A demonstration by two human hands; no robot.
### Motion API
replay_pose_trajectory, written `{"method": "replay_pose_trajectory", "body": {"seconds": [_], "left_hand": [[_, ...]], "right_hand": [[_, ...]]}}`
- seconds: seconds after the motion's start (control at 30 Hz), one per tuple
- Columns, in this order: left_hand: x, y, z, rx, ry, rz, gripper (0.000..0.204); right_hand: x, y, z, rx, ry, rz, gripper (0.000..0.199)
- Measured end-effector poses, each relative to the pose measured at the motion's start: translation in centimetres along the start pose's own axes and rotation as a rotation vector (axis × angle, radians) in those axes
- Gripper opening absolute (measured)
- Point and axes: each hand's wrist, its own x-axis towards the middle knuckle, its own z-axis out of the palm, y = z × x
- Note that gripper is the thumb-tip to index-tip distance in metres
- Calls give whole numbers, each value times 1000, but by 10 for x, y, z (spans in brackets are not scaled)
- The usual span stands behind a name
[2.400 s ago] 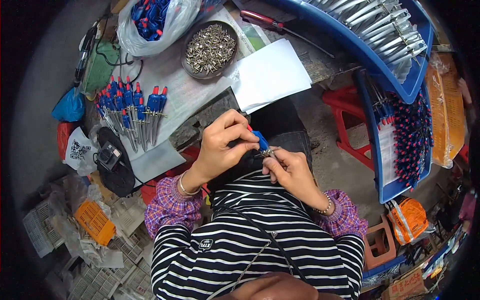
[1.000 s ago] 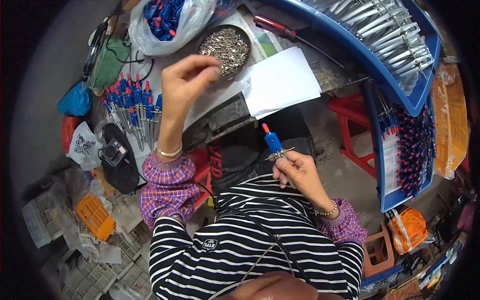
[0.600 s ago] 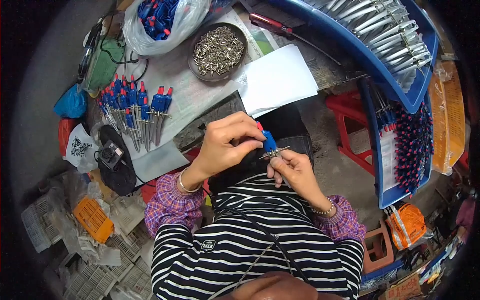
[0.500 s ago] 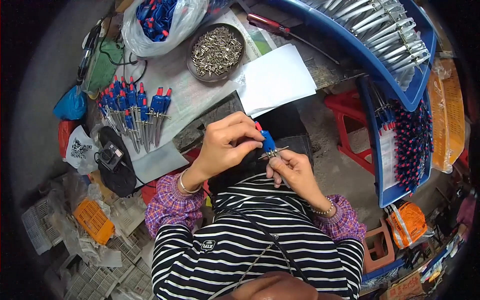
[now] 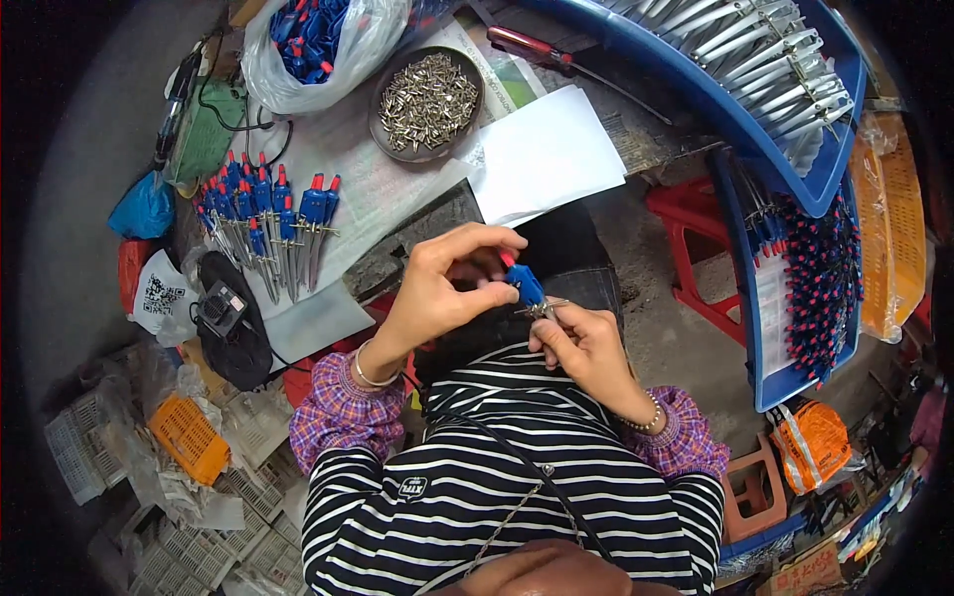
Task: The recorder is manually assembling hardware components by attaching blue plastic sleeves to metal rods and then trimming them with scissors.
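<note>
My right hand [image 5: 591, 353] pinches the metal shank of a small tool with a blue handle [image 5: 527, 286] and a red tip, just below thin metal cross pins. The tool tilts up and to the left above my lap. My left hand [image 5: 442, 288] closes around the upper end, its thumb against the side of the blue handle and its index finger arched over the red tip. The other left fingertips are partly hidden. On the table to the left lies a cluster of similar blue-handled tools [image 5: 260, 194], red tips pointing away from me.
A dark bowl of small metal screws or pins [image 5: 475, 134] stands beyond my hands, near white paper sheets [image 5: 547, 164] and a red-handled screwdriver [image 5: 522, 42]. A plastic bag [image 5: 348, 79] holds blue parts. Blue trays [image 5: 686, 119] with metal parts and finished-looking tools flank a red stool [image 5: 686, 204].
The blue handle has tipped further to the left. My left index finger has lifted and arched away from the thumb, while my right hand keeps its pinch on the shank.
</note>
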Motion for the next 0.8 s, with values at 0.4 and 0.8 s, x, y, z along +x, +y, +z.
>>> {"method": "replay_pose_trajectory", "body": {"seconds": [0.4, 0.8], "left_hand": [[-3, -5, -9, -329, -161, -317, 32], [8, -5, 2, -261, -184, -160, 23]], "right_hand": [[-1, -2, 1, 0, -39, -19, 17], [-1, 0, -5, 68, -47, 14, 19]]}}
